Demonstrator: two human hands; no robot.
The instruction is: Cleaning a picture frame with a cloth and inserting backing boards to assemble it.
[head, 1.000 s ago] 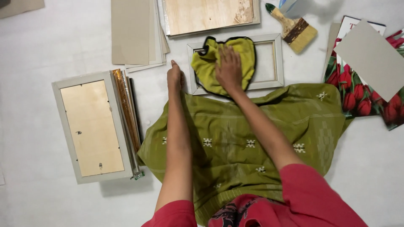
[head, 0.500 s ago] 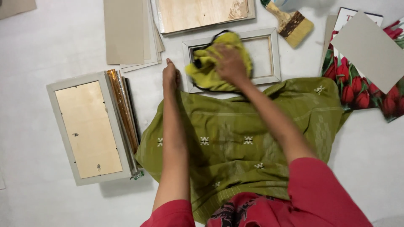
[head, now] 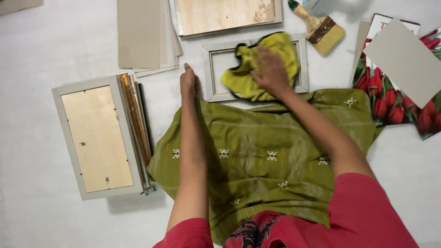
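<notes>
A small pale picture frame lies on the white floor in front of me. A yellow-green cloth is bunched over its middle, and my right hand presses flat on that cloth. Just left of the frame, my left hand rests on the floor with fingers together, holding nothing, and I cannot tell whether it touches the frame's corner. An olive green garment with small white motifs covers my lap below the frame.
A larger frame lies back-up at the left with a gold strip beside it. Grey boards and a wooden-backed frame lie at the top. A paintbrush, a grey card and a tulip print sit at the right.
My right hand has slid the yellow-green cloth across the small frame, bunching it differently. My left hand stays beside the frame's left edge.
</notes>
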